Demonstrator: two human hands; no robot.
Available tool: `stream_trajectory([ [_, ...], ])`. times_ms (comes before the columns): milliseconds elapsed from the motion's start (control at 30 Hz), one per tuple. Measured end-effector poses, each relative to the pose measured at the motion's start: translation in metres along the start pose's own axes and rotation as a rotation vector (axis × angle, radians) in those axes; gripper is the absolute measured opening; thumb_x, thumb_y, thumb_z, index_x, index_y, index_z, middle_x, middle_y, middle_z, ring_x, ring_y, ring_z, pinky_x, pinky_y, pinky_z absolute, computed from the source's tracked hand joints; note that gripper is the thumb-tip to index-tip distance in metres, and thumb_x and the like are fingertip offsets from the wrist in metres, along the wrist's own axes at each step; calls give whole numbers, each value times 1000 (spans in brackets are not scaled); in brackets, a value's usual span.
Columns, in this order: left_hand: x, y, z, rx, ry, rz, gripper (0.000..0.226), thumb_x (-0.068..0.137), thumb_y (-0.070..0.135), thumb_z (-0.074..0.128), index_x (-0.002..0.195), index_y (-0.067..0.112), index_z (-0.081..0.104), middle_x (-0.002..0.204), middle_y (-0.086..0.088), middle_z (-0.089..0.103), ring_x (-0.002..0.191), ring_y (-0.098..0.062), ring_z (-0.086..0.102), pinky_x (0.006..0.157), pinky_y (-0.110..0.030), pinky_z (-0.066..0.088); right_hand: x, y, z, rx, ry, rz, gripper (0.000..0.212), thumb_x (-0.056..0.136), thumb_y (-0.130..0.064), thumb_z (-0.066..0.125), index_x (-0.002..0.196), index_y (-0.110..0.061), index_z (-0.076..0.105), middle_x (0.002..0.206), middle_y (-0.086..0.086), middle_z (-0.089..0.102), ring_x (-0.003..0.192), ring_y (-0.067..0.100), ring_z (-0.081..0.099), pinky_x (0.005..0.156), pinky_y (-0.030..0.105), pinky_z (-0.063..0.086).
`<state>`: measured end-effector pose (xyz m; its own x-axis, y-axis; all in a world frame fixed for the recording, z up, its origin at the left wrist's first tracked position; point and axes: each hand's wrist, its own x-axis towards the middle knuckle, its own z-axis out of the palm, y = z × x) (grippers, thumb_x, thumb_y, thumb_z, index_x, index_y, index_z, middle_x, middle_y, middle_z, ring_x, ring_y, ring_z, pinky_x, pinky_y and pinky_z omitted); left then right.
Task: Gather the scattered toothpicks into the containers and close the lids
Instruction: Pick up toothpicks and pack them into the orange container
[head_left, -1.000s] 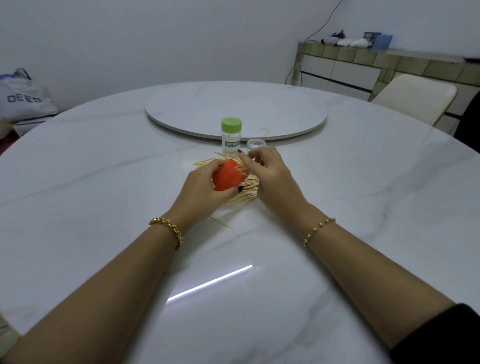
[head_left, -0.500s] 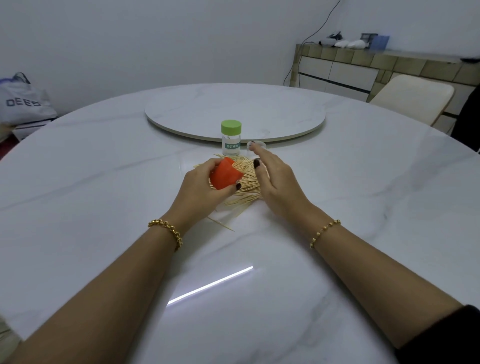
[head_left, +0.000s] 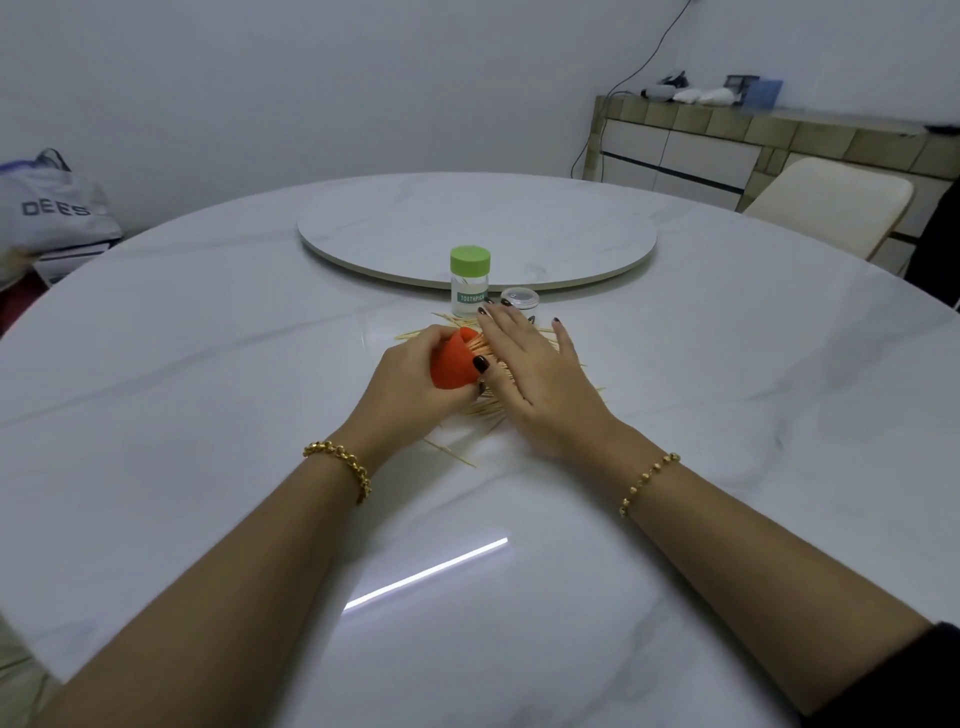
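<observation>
Toothpicks (head_left: 485, 410) lay heaped on the marble table (head_left: 208, 364), mostly under the right hand (head_left: 540, 379). A few strays lay on the wrist side of both hands.

Head view:
- The left hand (head_left: 410, 384) was curled round an orange container (head_left: 454, 366). It was tipped sideways with its mouth towards the right hand, and sticks showed at the mouth.
- The right hand lay flat on the heap just beside that mouth, fingers straight and spread.
- A green-lidded toothpick jar (head_left: 469, 283) stood upright, capped, just beyond the right fingertips.
- A small clear round piece (head_left: 519, 299) sat beside the jar; lid or container, could not tell.

Judged step: sweeping sticks into the orange container.

Risks:
- Crosswise sticks could jam at the mouth or roll out from under the flat palm.
- The outstretched fingertips could knock the clear piece or the jar.
- Tilting the container further could spill the sticks already inside.
- The wrist-side strays could be missed.
</observation>
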<state>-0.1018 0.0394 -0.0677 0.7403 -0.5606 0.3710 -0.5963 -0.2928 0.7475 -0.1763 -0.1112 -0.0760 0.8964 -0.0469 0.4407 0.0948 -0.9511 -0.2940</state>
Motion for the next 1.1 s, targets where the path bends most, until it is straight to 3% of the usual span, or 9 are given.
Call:
stream_trajectory([
  [167, 2, -3, -5, -3, 26, -13, 54, 74, 22, 79, 123, 20, 56, 113, 4, 61, 101, -11, 56, 72, -7, 44, 2, 4, 0, 92, 28, 33, 61, 96, -51, 15, 151, -27, 19, 157, -12, 18, 144, -1, 6, 117, 40, 2],
  [433, 10, -16, -22, -16, 116, -110, 50, 74, 18, 78, 119, 22, 56, 108, 8, 60, 98, -9, 55, 66, -2, 39, 30, 0, 3, 157, 73, 77, 50, 98, -36, 33, 143, -15, 41, 144, 2, 47, 134, 15, 39, 110, 35, 29],
  [633, 16, -31, -39, -18, 167, -194, 51, 75, 16, 77, 120, 21, 54, 108, 8, 56, 96, -9, 53, 64, -9, 40, 79, -12, 23, 107, -110, 207, 42, 96, -15, 38, 137, -12, 48, 137, 10, 53, 126, 25, 48, 103, 36, 40],
  [833, 21, -43, -48, -11, 183, -264, 56, 77, 16, 76, 127, 17, 50, 114, 6, 53, 101, -13, 50, 63, -9, 38, 112, -15, 43, -12, -239, 194, 36, 97, -17, 38, 129, -6, 51, 135, 13, 52, 122, 28, 49, 101, 39, 42],
  [1000, 23, -47, -48, -10, 185, -273, 57, 77, 16, 77, 127, 17, 50, 114, 6, 52, 101, -12, 50, 63, -8, 38, 122, -3, 52, -61, -332, 189, 28, 99, -22, 32, 104, -6, 55, 112, 12, 58, 103, 28, 54, 79, 32, 40],
  [1100, 23, -48, -48, -15, 194, -271, 57, 76, 16, 77, 127, 17, 50, 115, 6, 53, 102, -13, 51, 63, -8, 38, 115, 1, 53, -76, -373, 139, 28, 101, -22, 29, 99, -7, 53, 107, 11, 56, 99, 26, 51, 78, 32, 36],
])
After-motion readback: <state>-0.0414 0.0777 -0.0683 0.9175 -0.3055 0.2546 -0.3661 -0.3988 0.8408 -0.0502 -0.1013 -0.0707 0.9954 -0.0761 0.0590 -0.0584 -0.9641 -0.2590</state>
